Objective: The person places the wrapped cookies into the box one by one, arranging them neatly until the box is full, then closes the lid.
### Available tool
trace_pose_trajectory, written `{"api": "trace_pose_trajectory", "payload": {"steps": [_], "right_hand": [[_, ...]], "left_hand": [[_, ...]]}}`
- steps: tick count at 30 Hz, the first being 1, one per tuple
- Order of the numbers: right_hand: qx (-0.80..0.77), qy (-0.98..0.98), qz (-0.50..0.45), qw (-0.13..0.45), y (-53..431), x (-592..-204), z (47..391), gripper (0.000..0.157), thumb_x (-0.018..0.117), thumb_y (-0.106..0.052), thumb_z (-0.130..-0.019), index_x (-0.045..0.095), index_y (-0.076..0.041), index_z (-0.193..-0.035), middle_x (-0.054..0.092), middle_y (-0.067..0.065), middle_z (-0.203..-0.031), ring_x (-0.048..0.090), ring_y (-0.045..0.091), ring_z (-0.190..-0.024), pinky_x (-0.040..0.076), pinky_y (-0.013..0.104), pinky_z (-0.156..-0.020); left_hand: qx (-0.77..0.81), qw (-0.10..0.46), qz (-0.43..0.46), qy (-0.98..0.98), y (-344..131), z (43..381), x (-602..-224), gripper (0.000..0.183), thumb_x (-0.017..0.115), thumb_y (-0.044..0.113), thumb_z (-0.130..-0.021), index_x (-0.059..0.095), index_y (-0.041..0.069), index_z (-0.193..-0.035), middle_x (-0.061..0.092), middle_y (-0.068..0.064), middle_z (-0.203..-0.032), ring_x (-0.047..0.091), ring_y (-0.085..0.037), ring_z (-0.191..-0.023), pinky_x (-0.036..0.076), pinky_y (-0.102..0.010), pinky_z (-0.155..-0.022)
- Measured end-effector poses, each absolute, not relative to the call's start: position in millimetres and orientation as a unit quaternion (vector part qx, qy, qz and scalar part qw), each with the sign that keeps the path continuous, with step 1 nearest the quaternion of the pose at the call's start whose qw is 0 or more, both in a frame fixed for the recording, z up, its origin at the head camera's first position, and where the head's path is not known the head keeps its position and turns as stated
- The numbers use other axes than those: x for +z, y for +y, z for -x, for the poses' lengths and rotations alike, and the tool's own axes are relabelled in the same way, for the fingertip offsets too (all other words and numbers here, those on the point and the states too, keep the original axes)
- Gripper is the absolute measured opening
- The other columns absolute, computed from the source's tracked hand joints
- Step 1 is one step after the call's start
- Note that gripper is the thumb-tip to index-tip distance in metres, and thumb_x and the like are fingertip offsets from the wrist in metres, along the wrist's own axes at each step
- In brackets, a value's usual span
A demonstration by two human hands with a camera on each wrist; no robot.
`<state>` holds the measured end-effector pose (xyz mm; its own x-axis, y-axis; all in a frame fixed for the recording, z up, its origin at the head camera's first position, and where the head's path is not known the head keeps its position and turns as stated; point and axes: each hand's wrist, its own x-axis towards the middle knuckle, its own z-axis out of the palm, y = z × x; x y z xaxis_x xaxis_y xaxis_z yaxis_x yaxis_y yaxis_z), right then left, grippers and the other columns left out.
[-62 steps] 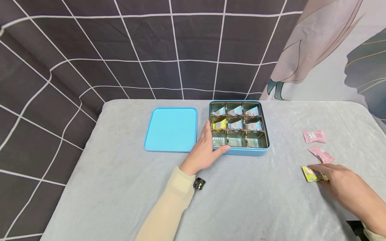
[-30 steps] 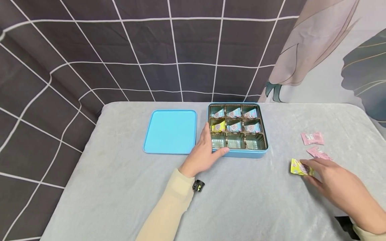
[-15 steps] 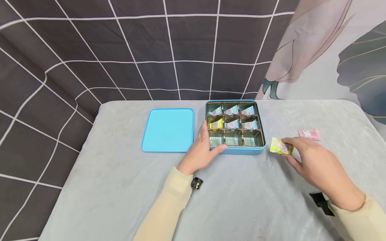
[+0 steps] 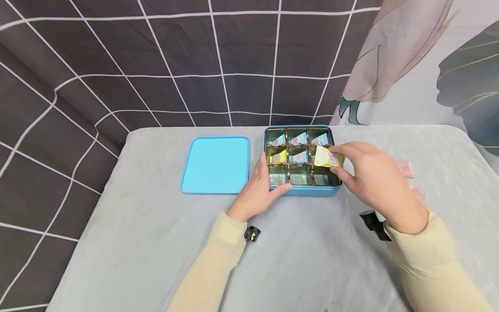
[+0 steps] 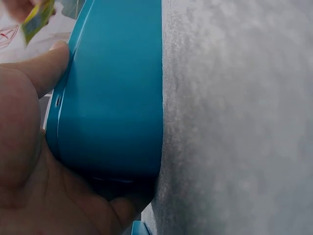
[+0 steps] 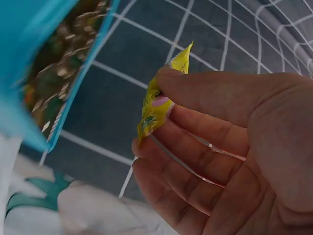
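In the head view, pinches a yellow packet point(image 4: 326, 157) between thumb and fingers of the right hand point(image 4: 372, 175), above the right part of a blue box point(image 4: 312, 191), hiding most of its right middle compartment. Spreads the left hand point(image 4: 257, 190) wide around the box's near left corner, fingers along the left wall, thumb at the near wall. Shows inside the box three blue packets point(image 4: 298, 139) in the far row and, in the middle row, a second yellow packet point(image 4: 278, 157) on the left with another blue packet point(image 4: 299, 157) beside it. Has a blue lid point(image 4: 215, 165) just left of the box and two pink packets point(image 4: 406, 169) at the right, partly covered by the right hand, on a grey cloth point(image 4: 148, 242). Ends on the far side in dark grid-patterned fabric point(image 4: 249, 47). In the left wrist view, shows thumb touching the box rim, with the held packet blurred at left, apart from it. In the right wrist view, holds that packet between thumb and index finger, other fingers loosely bent, right of the blurred box.
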<state>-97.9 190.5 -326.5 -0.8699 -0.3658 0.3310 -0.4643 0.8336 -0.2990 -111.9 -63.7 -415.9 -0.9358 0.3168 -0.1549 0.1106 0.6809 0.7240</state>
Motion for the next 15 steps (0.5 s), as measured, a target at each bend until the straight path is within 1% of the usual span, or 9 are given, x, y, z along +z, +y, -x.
{"api": "trace_pose_trajectory", "payload": {"steps": [5,9,12,15], "right_hand": [[0.189,-0.947,-0.227,0.125,167.5,-322.0,106.0,0.038,0.080,-0.006,-0.083,0.069,0.000,-0.119,0.070,0.019,-0.111,0.062,0.038,-0.108,0.049,0.055,-0.088],[0.187,-0.945,-0.243,0.110,149.8,-324.8,110.6,0.037,0.080,-0.006,-0.083,0.070,0.001,-0.118,0.071,0.018,-0.111,0.063,0.037,-0.105,0.050,0.053,-0.089],[0.176,-0.945,-0.257,0.103,139.2,-329.0,111.7,0.037,0.081,-0.006,-0.083,0.071,0.001,-0.118,0.070,0.016,-0.111,0.064,0.036,-0.104,0.052,0.052,-0.086],[0.162,-0.947,-0.262,0.098,131.3,-333.1,112.8,0.038,0.082,-0.007,-0.083,0.072,-0.001,-0.119,0.070,0.014,-0.113,0.064,0.034,-0.107,0.055,0.050,-0.082]], "left_hand": [[0.381,0.138,-0.123,0.906,-63.9,108.8,-417.2,0.108,0.056,0.060,-0.097,-0.015,0.008,-0.159,-0.010,-0.012,-0.168,0.001,-0.022,-0.154,0.018,-0.044,-0.121],[0.378,0.133,-0.123,0.908,-65.0,107.9,-416.1,0.108,0.057,0.057,-0.097,-0.014,0.006,-0.159,-0.009,-0.014,-0.168,0.003,-0.023,-0.153,0.020,-0.045,-0.121],[0.379,0.133,-0.124,0.907,-65.2,108.1,-414.3,0.108,0.058,0.056,-0.097,-0.014,0.004,-0.159,-0.008,-0.015,-0.168,0.003,-0.024,-0.153,0.021,-0.045,-0.120],[0.377,0.131,-0.125,0.908,-65.9,109.4,-412.8,0.108,0.058,0.056,-0.098,-0.014,0.004,-0.159,-0.009,-0.016,-0.167,0.003,-0.025,-0.153,0.022,-0.046,-0.120]]}}
